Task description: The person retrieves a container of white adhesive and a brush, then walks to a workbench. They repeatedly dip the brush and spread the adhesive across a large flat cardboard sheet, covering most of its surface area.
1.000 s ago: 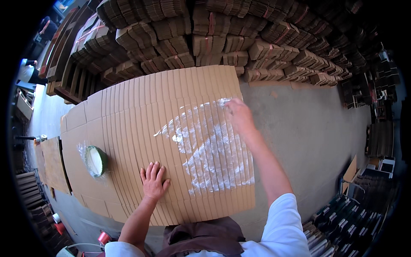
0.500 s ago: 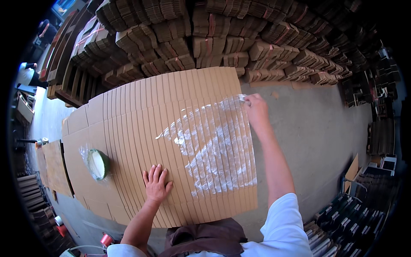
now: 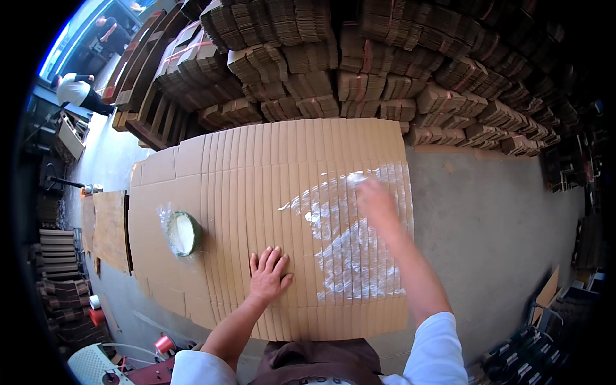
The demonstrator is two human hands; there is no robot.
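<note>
The right hand [image 3: 375, 200], blurred right of the frame's centre, is laid on the fanned row of flattened cardboard sheets [image 3: 269, 192]; its grip cannot be told, though something pale, perhaps a cloth or brush, appears at its fingertips near the top of the wet patch. The left hand [image 3: 268, 274], at lower centre, is pressed flat on the cardboard with the fingers spread, and nothing is held in it.

A glossy, whitish smear of glue [image 3: 350, 247] is seen across the overlapped edges, from the middle right of the row down toward its lower right edge. It is patchy rather than even, and it touches the right hand at its upper end. By the look of it, the right-hand part of the row has been coated, while the sheets from the left hand leftward lie dry and brown; so the coating is judged to be well under half done.

A round green-rimmed bowl of white paste [image 3: 182, 233] stands on the dry cardboard at centre left, well apart from both hands, with a small shiny smear beside it.

Bundled stacks of cardboard [image 3: 359, 64] are piled along the upper frame beyond the row, and bare concrete floor [image 3: 494, 218] is seen to the right. Another person [image 3: 76, 91] stands at the upper left.
</note>
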